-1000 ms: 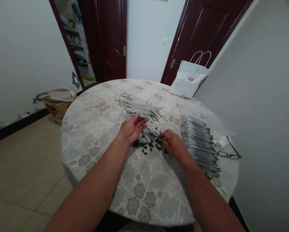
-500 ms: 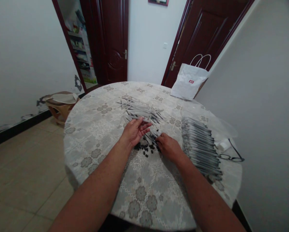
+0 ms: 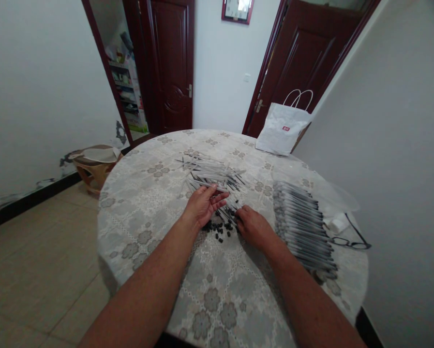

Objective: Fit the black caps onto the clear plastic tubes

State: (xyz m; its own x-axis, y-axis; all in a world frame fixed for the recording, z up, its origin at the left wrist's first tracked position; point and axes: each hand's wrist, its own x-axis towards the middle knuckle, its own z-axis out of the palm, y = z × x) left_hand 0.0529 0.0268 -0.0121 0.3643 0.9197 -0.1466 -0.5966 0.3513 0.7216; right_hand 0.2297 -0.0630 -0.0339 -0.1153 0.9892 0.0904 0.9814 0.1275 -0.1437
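My left hand (image 3: 202,205) is above the near side of a loose pile of pen parts, thumb up and fingers half curled. A thin pale pen barrel (image 3: 222,189) appears to run out from under its thumb. To the right, my right hand (image 3: 252,221) is closed, fingertips down at the edge of the small black caps (image 3: 220,227); what it pinches is hidden. Between the hands lie several thin dark and clear sticks. Beyond them spread pale tubes and dark pen refills (image 3: 217,169), heaped across each other.
A row of grey pens (image 3: 304,227) lies side by side at the right, with clear plastic film behind. Eyeglasses (image 3: 351,241) and a small white object (image 3: 338,223) are beside it. A white paper bag (image 3: 284,128) stands at the back of the round, cloth-covered table (image 3: 140,275).
The whole view has tilted up slightly, so the table sits lower in the picture. Both hands keep nearly the same places over the parts.
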